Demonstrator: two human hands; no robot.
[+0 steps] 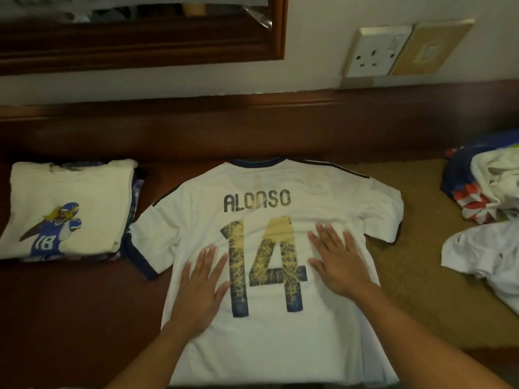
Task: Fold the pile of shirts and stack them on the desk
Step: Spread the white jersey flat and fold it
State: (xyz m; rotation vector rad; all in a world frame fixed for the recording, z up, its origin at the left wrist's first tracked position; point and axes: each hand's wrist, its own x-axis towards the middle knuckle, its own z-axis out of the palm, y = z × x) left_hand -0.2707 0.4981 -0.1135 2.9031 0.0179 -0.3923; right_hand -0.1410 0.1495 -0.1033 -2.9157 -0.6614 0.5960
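In the head view a white jersey (266, 248) lies back-up and spread flat on the desk (70, 318), and both hands rest on it with fingers straight and splayed, gripping nothing: the left hand (200, 287) left of the printed number, the right hand (337, 262) right of it. This looks like the smoothing step before folding. Next, the sleeves likely need turning inward, then the jersey goes onto the folded stack (70, 203) to its left, while the unfolded pile (486, 206) waits to its right.
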